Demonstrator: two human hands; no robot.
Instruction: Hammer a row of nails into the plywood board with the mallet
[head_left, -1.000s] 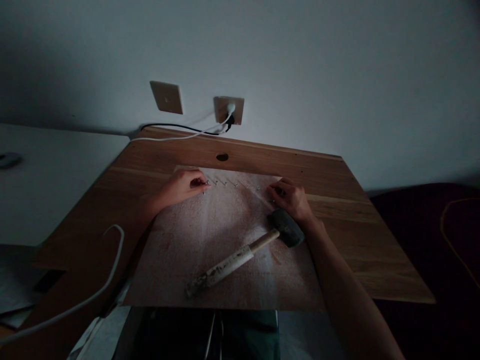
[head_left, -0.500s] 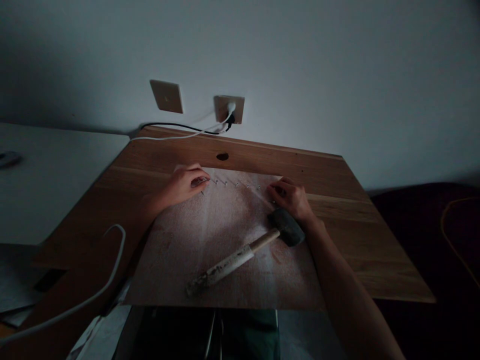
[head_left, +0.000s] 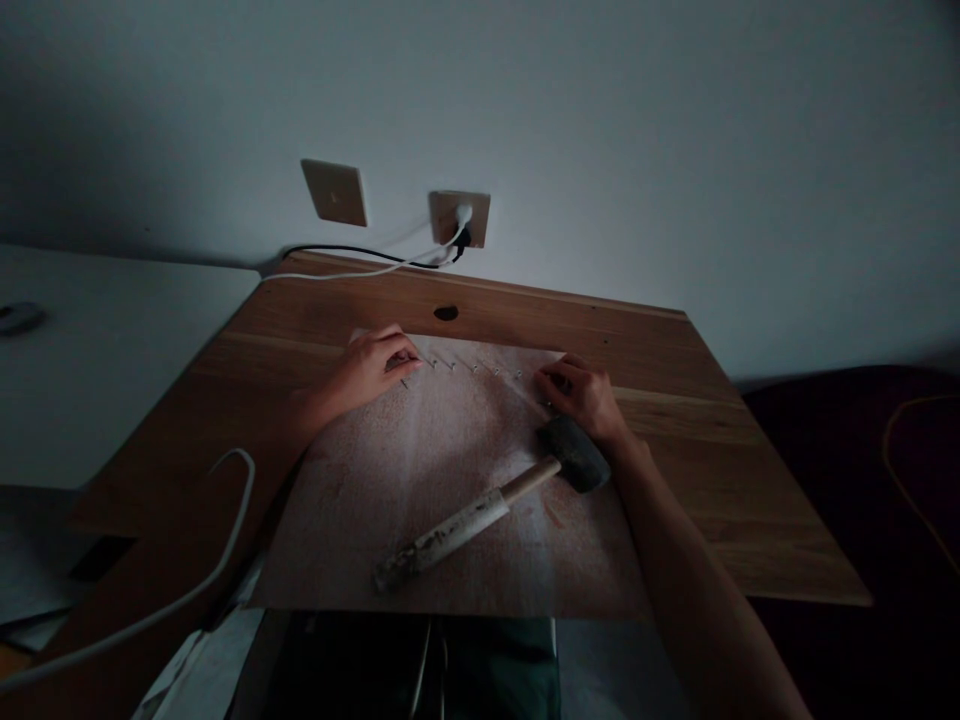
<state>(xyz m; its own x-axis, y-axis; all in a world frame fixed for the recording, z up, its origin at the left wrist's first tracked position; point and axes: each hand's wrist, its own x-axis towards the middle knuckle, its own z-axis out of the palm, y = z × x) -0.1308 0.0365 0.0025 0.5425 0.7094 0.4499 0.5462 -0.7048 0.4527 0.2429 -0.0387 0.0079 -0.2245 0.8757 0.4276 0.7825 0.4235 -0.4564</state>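
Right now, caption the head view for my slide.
Left hand and right hand flank a row of small metal pieces on a board, a mallet lying nearer.

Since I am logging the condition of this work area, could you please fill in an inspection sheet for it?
Surface: wooden table, with a pinkish-brown board at its near side.
Job's things: mallet lying diagonally on the board; small metal fasteners in a row near its far edge.
Clutter: round item on a white surface at left; kind unclear.
Hands: left hand at the row's left end, right hand at its right; grips unclear.
Cables: white cable and black cable along the table's back; both lead toward the socket.
Surroundings: pale wall; dim light.
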